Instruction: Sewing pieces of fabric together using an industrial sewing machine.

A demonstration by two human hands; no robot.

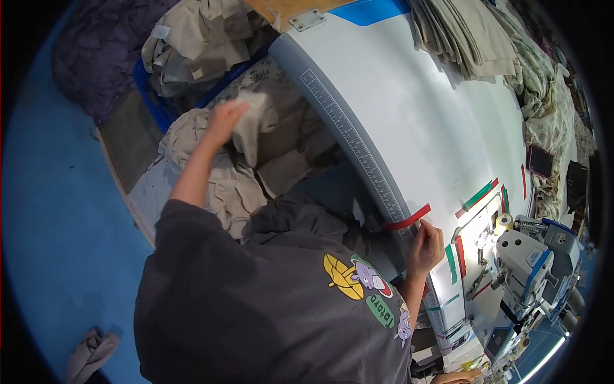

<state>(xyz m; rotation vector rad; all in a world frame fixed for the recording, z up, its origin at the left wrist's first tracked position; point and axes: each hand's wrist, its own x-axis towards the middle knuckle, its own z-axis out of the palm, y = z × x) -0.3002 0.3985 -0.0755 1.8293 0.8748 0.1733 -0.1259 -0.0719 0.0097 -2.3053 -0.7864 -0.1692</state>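
Observation:
My left hand (226, 123) is closed on a beige fabric piece (252, 128), lifted above a heap of similar beige cloth (224, 185) beside my lap. Part of the piece hangs below the fingers. At the table's near edge, my right hand (426, 247) rests with curled fingers, just below a strip of red tape (409, 219). Whether anything sits inside those fingers is hidden. A printed ruler strip (358, 134) runs along the curved table edge, close to that hand.
A sewing machine (526, 256) stands at the right. Folded beige pieces (464, 38) lie on the white table (409, 102). A blue crate (152, 102) holds more cloth, near a purple fabric pile (96, 57). Another person's hand (457, 377) shows at the lower right.

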